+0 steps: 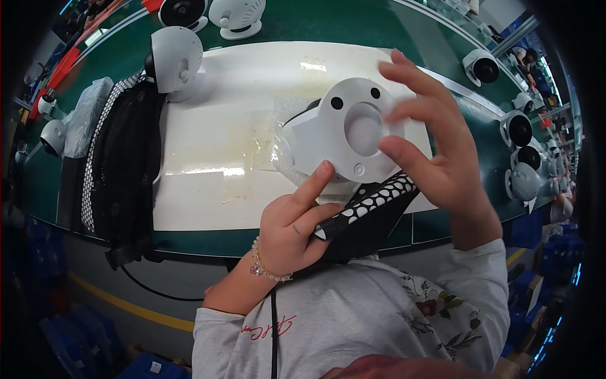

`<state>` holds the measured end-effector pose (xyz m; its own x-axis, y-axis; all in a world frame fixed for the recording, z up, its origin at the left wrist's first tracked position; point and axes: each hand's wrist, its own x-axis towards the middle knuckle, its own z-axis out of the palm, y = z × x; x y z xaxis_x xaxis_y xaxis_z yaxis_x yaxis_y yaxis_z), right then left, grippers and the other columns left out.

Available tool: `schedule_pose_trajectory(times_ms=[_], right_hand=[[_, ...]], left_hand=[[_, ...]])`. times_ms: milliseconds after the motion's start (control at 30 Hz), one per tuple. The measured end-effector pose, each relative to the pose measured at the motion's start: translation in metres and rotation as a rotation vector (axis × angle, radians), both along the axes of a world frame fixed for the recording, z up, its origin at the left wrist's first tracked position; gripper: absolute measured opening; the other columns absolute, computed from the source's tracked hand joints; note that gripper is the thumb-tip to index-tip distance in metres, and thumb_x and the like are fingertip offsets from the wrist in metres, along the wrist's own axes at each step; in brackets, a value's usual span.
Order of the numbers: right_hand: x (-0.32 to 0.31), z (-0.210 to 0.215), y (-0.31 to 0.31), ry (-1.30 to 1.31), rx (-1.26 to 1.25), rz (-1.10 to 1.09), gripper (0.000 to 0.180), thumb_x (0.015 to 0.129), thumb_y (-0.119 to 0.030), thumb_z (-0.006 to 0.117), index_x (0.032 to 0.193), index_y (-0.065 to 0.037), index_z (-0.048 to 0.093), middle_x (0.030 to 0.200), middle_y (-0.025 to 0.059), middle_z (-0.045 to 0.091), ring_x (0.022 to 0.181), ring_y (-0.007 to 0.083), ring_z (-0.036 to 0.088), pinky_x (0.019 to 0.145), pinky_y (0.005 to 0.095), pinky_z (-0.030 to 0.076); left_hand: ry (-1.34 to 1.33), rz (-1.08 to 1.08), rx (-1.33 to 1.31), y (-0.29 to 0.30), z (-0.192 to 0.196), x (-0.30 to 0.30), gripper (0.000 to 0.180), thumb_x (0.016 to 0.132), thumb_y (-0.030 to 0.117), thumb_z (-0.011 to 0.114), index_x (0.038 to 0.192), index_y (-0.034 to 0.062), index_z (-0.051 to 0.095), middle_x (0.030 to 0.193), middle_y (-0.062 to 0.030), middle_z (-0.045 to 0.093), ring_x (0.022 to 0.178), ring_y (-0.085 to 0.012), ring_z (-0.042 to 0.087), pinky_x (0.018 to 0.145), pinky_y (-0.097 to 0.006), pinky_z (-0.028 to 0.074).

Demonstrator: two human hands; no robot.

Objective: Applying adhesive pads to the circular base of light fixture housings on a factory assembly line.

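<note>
A white camera-like unit (338, 142) was over the right half of the white mat (208, 199), its round base turned up to show a circular recess and two black dots, with clear plastic wrap (279, 148) beside it on that mat. The person's left hand (290, 227) had its index fingertip against the base's near rim; whether its other fingers were grasping anything, I could not tell. The right hand (432, 142) was blurred, its grip loose and spread, the thumb near the recess. A black strip with white dots (382, 197) slanted across the mat's near right part, close to the left hand. At the mat's far left corner stood another white unit (177, 60), and a black mesh piece (129, 164) ran along its left edge. The green worktop (347, 25) bore a black-faced white unit (481, 67) right of the mat.
</note>
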<state>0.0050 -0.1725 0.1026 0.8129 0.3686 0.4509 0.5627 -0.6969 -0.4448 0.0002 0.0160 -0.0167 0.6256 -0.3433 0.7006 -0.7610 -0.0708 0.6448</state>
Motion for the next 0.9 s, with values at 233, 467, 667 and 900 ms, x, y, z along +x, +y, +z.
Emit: schedule_pose_trajectory(times_ms=[233, 467, 667, 900], right_hand=[[-0.015, -0.019, 0.002, 0.184, 0.069, 0.021, 0.006, 0.08, -0.01, 0.058, 0.08, -0.004, 0.057, 0.129, 0.0172, 0.039, 0.129, 0.0326, 0.02, 0.084, 0.0307, 0.04], [-0.013, -0.022, -0.002, 0.233, 0.143, 0.048, 0.009, 0.081, -0.012, 0.057, 0.08, -0.004, 0.058, 0.129, 0.0162, 0.041, 0.129, 0.0309, 0.022, 0.074, 0.0251, 0.042], [-0.015, -0.026, 0.001, 0.154, 0.046, 0.002, 0.009, 0.081, -0.012, 0.056, 0.079, -0.004, 0.059, 0.128, 0.0162, 0.041, 0.127, 0.0318, 0.025, 0.084, 0.031, 0.039], [-0.038, -0.024, -0.003, -0.138, -0.457, -0.032, 0.04, 0.086, -0.041, 0.042, 0.097, -0.007, 0.061, 0.123, 0.0167, 0.045, 0.118, 0.0335, 0.038, 0.1, 0.043, 0.02]], left_hand=[[0.056, -0.012, 0.064, 0.0, 0.004, -0.002, 0.024, 0.059, 0.001, 0.062, 0.082, 0.0036, 0.061, 0.125, -0.0185, 0.044, 0.072, -0.0228, 0.061, 0.06, -0.027, 0.048], [0.021, -0.044, 0.038, -0.001, 0.004, 0.0, 0.028, 0.057, -0.01, 0.063, 0.084, -0.003, 0.06, 0.127, -0.0276, 0.037, 0.063, -0.0169, 0.061, 0.056, -0.023, 0.048], [0.02, -0.049, 0.029, -0.001, 0.001, 0.001, 0.025, 0.06, -0.01, 0.064, 0.084, -0.004, 0.059, 0.126, -0.0267, 0.038, 0.065, -0.0175, 0.061, 0.059, -0.024, 0.048], [0.058, -0.002, -0.014, -0.003, 0.001, 0.0, 0.027, 0.055, -0.003, 0.062, 0.082, 0.0013, 0.061, 0.121, -0.016, 0.049, 0.071, -0.0208, 0.061, 0.059, -0.026, 0.048]])
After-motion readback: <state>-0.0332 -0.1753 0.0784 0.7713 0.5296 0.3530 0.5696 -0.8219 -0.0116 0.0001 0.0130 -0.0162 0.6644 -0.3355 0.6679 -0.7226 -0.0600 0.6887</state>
